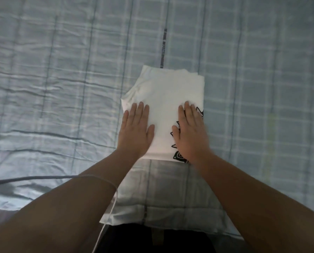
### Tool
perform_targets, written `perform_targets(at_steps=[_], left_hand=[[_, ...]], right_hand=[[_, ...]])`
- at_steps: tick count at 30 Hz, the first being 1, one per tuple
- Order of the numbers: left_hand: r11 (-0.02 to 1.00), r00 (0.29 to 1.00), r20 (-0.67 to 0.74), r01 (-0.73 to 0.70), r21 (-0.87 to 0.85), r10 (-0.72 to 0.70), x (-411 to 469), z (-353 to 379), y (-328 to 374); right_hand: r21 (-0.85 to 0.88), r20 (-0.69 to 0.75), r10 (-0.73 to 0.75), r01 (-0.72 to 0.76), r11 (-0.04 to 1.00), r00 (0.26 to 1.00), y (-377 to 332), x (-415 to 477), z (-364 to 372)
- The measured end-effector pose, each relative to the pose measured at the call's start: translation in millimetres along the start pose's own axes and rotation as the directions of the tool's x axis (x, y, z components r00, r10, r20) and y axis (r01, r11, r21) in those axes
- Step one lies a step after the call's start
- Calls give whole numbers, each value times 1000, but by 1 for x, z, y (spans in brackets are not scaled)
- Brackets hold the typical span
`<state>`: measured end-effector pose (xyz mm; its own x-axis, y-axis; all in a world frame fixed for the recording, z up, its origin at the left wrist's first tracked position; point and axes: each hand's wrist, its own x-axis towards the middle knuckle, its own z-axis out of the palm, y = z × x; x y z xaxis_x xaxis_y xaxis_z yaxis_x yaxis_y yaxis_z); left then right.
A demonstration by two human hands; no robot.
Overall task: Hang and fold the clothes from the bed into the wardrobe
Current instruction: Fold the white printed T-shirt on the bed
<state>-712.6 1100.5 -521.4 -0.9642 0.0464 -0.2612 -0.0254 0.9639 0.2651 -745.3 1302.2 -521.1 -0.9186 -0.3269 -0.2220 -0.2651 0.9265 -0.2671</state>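
A white T-shirt (163, 92) with a black printed pattern lies folded into a compact rectangle on the bed, in the middle of the view. My left hand (136, 130) rests flat on its near left part, fingers together and pointing away from me. On the near right part my right hand (190, 130) lies flat too, covering most of the black print. Neither hand grips the cloth; both palms press down on it.
The bed is covered by a pale blue checked sheet (61, 70) with wrinkles at the left. A dark narrow strip (163, 48) lies beyond the shirt. A thin white cord (105, 225) hangs near my left forearm. The bed's near edge is at the bottom.
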Motion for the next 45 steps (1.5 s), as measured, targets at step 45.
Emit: perform_targets(at_steps=[45], left_hand=[[911,904,170,-407,69,391,-11,-25,-13]], right_hand=[[-100,216,-226,252,963,950,8,-32,-28]])
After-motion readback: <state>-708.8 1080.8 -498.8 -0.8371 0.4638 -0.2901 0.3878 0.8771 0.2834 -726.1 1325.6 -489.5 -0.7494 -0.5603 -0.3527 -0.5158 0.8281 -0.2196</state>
